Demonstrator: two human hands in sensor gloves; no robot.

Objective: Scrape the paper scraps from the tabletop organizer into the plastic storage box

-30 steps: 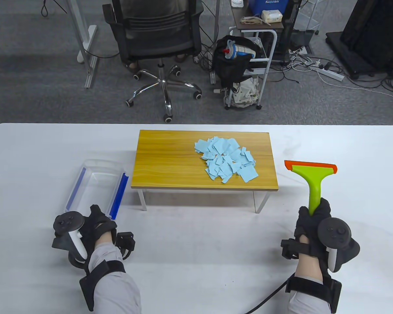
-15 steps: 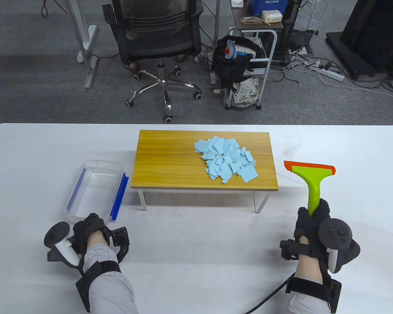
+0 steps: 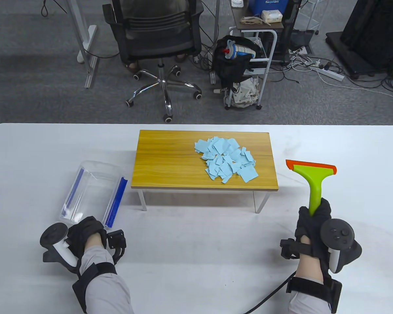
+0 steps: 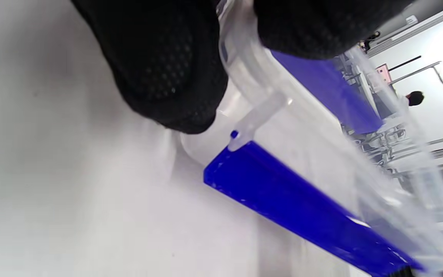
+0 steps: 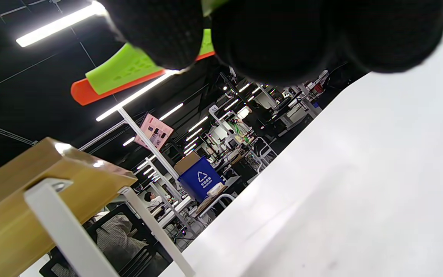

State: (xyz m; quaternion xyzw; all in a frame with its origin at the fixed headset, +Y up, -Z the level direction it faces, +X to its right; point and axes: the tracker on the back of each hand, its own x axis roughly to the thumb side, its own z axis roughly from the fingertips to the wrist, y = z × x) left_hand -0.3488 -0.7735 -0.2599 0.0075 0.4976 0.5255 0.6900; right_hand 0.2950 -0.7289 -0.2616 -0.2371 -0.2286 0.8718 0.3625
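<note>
A pile of light blue paper scraps [image 3: 227, 159] lies on the right half of the wooden tabletop organizer [image 3: 170, 163], a small raised shelf on white legs. A clear plastic storage box [image 3: 91, 191] with blue side clips sits left of it, tilted up at its near end. My left hand [image 3: 85, 230] grips the box's near rim; in the left wrist view my fingers [image 4: 167, 65] clamp the clear rim [image 4: 252, 104]. My right hand [image 3: 312, 222] holds the green handle of a scraper [image 3: 312, 178] with an orange blade, right of the organizer and above the table.
The white table [image 3: 196, 235] carries everything. An office chair [image 3: 157, 42] and a small cart [image 3: 252, 59] stand on the floor beyond the far edge. The organizer's white leg [image 5: 64, 231] shows close in the right wrist view.
My left hand drew back and left, took hold of the box's near rim and lifted that end, so the box tilted and shifted slightly left. The right hand and scraper barely moved.
</note>
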